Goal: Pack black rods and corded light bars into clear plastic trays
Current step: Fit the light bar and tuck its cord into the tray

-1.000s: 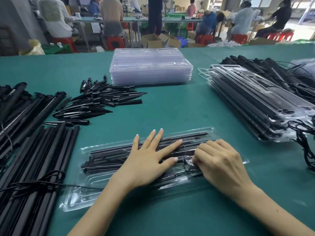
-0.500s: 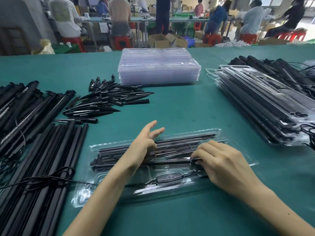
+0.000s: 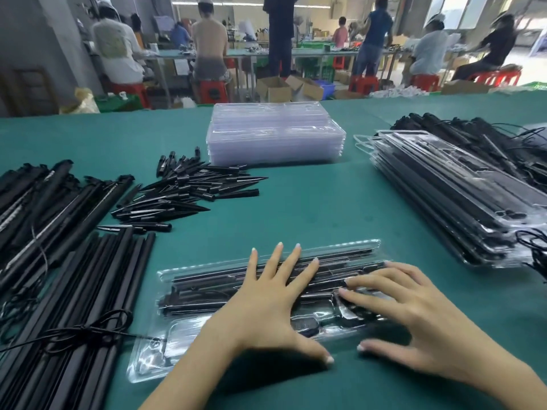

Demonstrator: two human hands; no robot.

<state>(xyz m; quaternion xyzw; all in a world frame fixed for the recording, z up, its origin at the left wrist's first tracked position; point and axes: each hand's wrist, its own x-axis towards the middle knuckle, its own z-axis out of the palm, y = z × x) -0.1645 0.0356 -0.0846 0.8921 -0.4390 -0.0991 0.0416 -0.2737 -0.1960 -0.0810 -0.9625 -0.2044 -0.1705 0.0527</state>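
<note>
Two hands press flat on the clear tray (image 3: 183, 294) of black rods lying near the bench's (image 3: 310, 208) front edge: the left hand (image 3: 266, 303) and right hand (image 3: 414, 318) both have fingers spread wide, gripping nothing. Loose rods (image 3: 74, 291) lie along the left edge.

Bright, even workshop light, with daylight pouring in from the windows (image 3: 461, 10) at the far right and washing them out. Glare sparkles off the clear tray (image 3: 154, 353) at its near left end. Soft shadows pool under both palms. Wide-angle bending curves the table (image 3: 310, 208) edges; background workers (image 3: 118, 51) look soft and smeared.
</note>
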